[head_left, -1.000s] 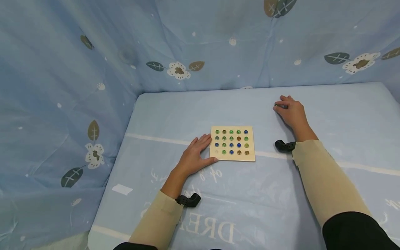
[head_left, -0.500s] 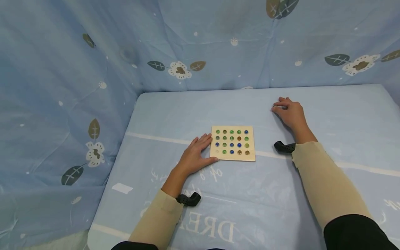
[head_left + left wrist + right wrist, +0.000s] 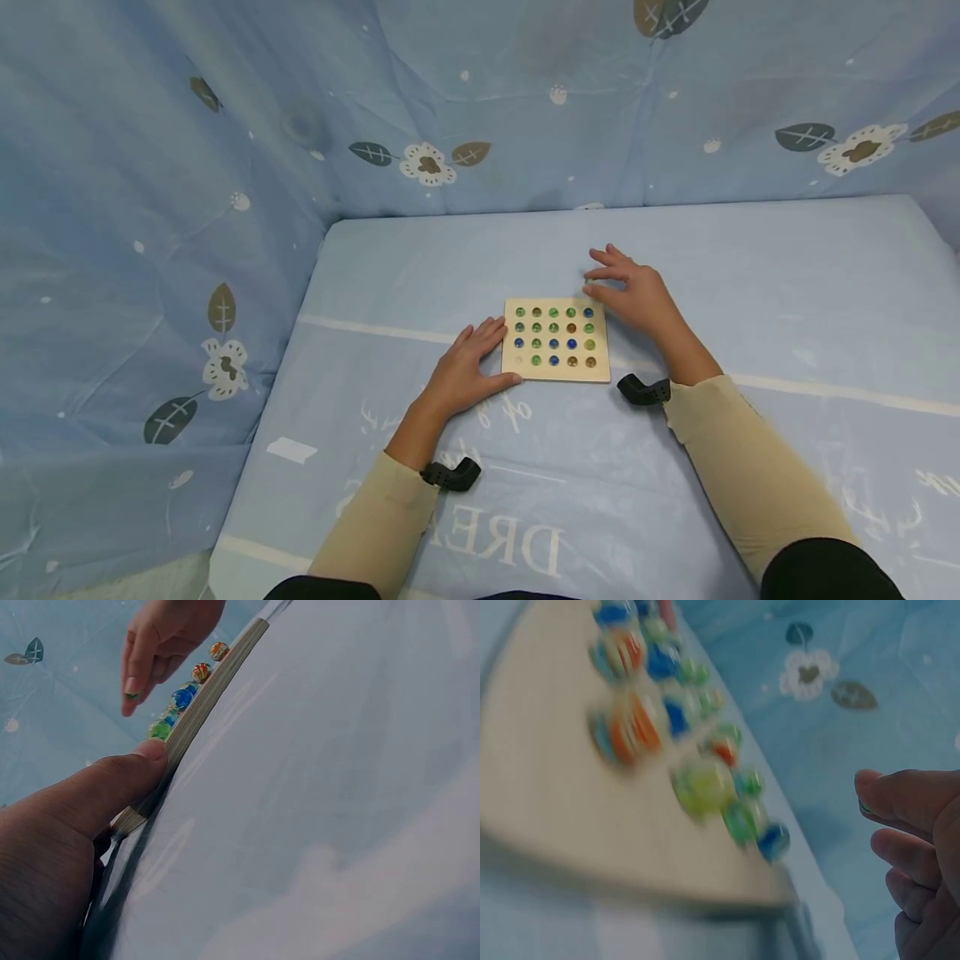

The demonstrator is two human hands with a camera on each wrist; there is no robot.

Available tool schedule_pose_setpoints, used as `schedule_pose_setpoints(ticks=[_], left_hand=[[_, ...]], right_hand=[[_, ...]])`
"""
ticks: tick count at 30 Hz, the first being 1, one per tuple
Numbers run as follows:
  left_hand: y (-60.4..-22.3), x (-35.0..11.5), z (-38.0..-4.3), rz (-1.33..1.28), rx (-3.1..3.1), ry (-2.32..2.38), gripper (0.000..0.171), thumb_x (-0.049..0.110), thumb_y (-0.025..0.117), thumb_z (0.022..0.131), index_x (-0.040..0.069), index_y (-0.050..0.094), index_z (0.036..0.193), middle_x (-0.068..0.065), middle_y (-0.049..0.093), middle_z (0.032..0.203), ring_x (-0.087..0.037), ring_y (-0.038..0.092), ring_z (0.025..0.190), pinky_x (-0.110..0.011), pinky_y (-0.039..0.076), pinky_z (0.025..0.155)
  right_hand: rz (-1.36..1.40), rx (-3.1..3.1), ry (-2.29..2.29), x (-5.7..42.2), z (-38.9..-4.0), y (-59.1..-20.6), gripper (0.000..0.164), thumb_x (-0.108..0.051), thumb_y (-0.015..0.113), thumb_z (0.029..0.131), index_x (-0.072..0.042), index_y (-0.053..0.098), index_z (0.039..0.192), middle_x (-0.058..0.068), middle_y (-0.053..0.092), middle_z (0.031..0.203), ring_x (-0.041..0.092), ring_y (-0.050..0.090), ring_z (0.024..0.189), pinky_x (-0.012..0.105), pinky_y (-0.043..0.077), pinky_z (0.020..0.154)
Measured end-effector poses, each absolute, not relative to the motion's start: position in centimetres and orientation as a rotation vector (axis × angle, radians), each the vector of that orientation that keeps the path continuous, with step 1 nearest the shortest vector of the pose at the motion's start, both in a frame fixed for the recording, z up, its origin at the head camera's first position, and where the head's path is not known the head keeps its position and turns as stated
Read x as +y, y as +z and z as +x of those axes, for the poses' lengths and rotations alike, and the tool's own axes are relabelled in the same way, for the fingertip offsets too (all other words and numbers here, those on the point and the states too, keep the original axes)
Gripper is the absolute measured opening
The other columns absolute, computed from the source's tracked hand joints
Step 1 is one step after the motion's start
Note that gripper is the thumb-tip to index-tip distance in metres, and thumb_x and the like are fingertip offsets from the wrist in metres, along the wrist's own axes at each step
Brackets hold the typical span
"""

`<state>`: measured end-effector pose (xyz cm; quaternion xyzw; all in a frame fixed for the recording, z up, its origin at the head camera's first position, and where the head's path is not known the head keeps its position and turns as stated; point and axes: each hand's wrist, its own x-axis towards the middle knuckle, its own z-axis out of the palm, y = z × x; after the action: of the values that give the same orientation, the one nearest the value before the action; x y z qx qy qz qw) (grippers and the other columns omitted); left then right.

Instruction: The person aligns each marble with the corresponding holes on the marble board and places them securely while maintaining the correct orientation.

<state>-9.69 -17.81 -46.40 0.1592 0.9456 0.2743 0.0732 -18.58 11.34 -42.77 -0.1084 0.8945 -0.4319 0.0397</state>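
A pale wooden board (image 3: pixel 564 375) lies on the table, its rows of round hollows filled with green, blue and brownish glass marbles (image 3: pixel 705 787). The hollow (image 3: pixel 518 361) at its lower left corner holds no marble. My left hand (image 3: pixel 467 377) rests against that corner, fingers straight along the left side; in the left wrist view its thumb (image 3: pixel 112 784) presses on the board's edge. Just beyond the board's upper right corner, my right hand (image 3: pixel 636 296) pinches a small green marble (image 3: pixel 132 695) between thumb and forefinger, mostly covered by the fingertips.
A light blue printed cloth (image 3: pixel 420 275) covers the table. Patterned blue fabric (image 3: pixel 517 108) hangs behind and along the left. A white patch (image 3: pixel 292 450) lies at the left. A black strap device (image 3: pixel 643 390) sits at each wrist.
My right hand has moved left and toward me, from the right part of the table to the board's upper right corner, still pinching the marble. My left hand stays against the board.
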Motion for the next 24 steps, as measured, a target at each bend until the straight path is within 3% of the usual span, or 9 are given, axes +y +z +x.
schedule_pose_setpoints(ticks=[24], left_hand=[[-46.5,-18.2,-9.8,0.548,2.844,0.824,0.086,0.055,0.072,0.084,0.019,0.036,0.154,0.009,0.030,0.160,-0.011,0.023,0.150,-0.039,0.018,0.125]], right_hand=[[-1.154,2.601,-0.978,4.2,-13.6,-43.3,0.024,-0.021,0.071,0.092,-0.009,0.076,0.112,0.011,0.047,0.151,0.031,0.021,0.151,0.056,0.019,0.122]])
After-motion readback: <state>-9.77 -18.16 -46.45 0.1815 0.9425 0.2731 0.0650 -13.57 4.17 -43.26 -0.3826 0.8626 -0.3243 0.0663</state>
